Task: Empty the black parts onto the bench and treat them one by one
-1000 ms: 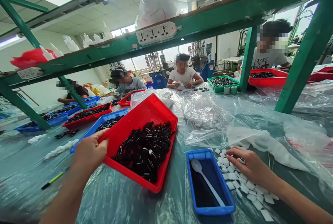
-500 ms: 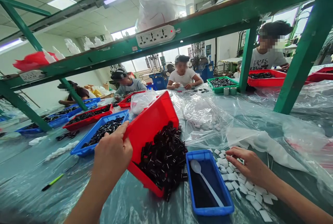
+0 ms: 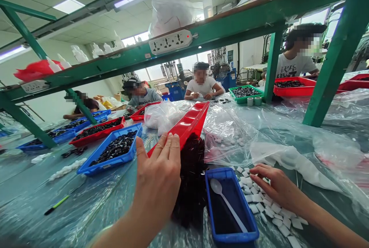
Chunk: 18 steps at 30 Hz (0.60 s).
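My left hand (image 3: 160,167) grips the edge of a red tray (image 3: 191,119), which is tipped steeply to the right. Small black pieces (image 3: 191,179) are heaped beneath and beside it, blurred and partly hidden by the hand. A small blue tray (image 3: 232,236) stands right of the heap, holding dark liquid or a dark bottom and a white spoon (image 3: 227,204). Over a spread of white square pieces (image 3: 278,217) rests my right hand (image 3: 268,181), fingers loosely apart, with nothing seen in it.
Blue tray (image 3: 109,163) and red tray (image 3: 98,134) of black pieces lie left, near a green pen (image 3: 60,204). Clear plastic bags (image 3: 164,115) and film lie behind. A green shelf frame (image 3: 115,62) crosses above. Several people sit across the table.
The red tray has been tipped much further over, and my left hand has moved right and turned with it. The black pieces have slid out into a heap. My right hand has barely moved.
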Each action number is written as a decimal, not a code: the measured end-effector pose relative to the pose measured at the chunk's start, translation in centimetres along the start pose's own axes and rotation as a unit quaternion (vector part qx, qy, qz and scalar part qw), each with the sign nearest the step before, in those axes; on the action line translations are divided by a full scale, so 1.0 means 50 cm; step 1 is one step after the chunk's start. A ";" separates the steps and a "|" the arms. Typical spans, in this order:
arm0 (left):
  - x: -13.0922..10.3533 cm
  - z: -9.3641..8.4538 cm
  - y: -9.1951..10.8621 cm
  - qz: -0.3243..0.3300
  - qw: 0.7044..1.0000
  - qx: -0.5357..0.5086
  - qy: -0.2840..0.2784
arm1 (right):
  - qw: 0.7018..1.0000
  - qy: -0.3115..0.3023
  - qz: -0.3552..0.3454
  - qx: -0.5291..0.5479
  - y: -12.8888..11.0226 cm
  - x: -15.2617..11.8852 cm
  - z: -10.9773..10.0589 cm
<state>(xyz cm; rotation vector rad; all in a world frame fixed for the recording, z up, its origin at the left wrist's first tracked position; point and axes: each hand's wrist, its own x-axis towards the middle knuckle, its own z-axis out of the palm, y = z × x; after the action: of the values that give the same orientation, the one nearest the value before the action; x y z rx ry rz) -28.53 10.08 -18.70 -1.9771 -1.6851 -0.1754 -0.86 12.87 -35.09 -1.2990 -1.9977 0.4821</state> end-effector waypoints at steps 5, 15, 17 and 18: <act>-0.005 0.021 -0.008 0.098 0.992 0.007 0.075 | 1.000 -0.001 -0.008 -0.001 -0.002 -0.003 0.002; 0.026 0.059 -0.105 0.139 0.958 0.001 0.252 | 1.000 -0.010 -0.017 -0.004 -0.012 -0.004 0.001; 0.033 0.065 -0.122 0.127 0.954 -0.006 0.271 | 1.000 -0.015 -0.017 -0.003 -0.011 -0.005 0.001; 0.036 0.069 -0.130 0.121 0.953 -0.009 0.278 | 1.000 -0.019 -0.017 -0.002 -0.010 -0.006 0.001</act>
<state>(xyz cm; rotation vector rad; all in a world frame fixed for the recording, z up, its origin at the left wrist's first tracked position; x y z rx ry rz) -35.12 13.78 -18.86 -1.8914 -1.0783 -0.5977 -1.14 12.39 -34.91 -1.2662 -2.0495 0.4901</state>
